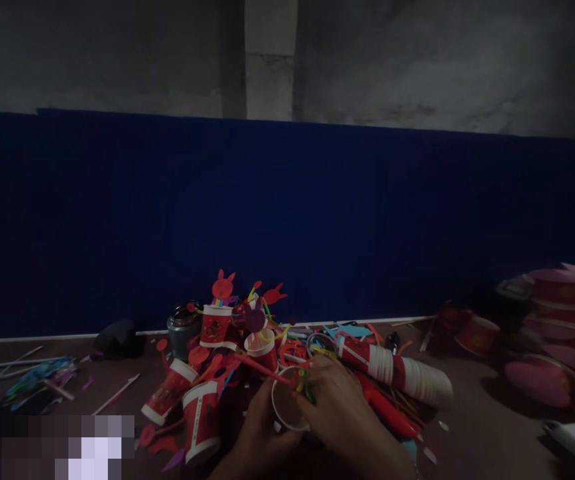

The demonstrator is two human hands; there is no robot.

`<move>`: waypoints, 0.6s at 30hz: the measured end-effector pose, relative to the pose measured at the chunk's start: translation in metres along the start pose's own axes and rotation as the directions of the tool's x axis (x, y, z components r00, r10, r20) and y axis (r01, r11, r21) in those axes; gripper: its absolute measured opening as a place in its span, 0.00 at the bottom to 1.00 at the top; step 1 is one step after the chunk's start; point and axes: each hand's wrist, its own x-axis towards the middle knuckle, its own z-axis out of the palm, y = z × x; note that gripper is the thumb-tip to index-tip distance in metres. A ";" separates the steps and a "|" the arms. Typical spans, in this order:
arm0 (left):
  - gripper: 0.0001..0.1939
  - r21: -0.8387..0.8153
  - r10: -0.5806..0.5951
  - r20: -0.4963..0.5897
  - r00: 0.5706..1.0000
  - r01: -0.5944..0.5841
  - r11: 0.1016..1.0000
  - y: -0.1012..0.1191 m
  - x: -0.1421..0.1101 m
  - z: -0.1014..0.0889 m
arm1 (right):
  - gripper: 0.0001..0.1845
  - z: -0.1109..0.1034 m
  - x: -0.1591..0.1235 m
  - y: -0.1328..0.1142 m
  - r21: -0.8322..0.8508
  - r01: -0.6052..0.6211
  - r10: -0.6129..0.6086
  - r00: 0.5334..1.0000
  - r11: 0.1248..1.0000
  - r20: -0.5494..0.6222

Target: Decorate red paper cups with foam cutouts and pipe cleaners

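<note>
The paper cup (283,403) shows a pale interior; the stacked cups (405,373) are banded red and white. The rabbit cutout (222,288) is red, the round cutout (256,319) probably purple in this dimness. The partition (287,220) is deep blue.

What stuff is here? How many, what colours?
Held cup: one, white inside, centre
Strips: several, multicoloured, at held cup
Decorated cups: several, red-white, mostly left
Nested cups: many, red-white, right
Jar: one, dark, behind cups
Scraps: many, mixed, far left
Long object: one, red, near right hand
Blurred pile: uncountable, reddish-pink, far right
Panel: one, blue, behind
Wall: one, grey, back
Table: one, brown, underneath
Left hand: one, around held cup
Right hand: one, at strips
</note>
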 end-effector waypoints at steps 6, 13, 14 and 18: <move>0.26 -0.017 0.005 0.000 1.000 -0.005 1.000 0.000 0.001 -0.001 | 0.09 0.000 -0.001 0.001 0.017 0.010 -0.010 1.000 1.000 -0.010; 0.26 0.037 0.013 0.011 1.000 -0.013 0.999 -0.002 0.001 -0.002 | 0.10 -0.001 0.000 0.002 0.000 0.015 -0.015 1.000 1.000 0.013; 0.26 0.029 0.013 0.010 1.000 -0.014 0.999 -0.001 0.001 -0.001 | 0.10 -0.002 -0.001 0.001 -0.001 0.012 -0.012 1.000 1.000 0.017; 0.24 0.030 0.021 -0.001 1.000 -0.021 0.999 0.002 0.002 -0.001 | 0.10 -0.004 -0.002 0.000 -0.009 0.015 -0.014 1.000 1.000 0.021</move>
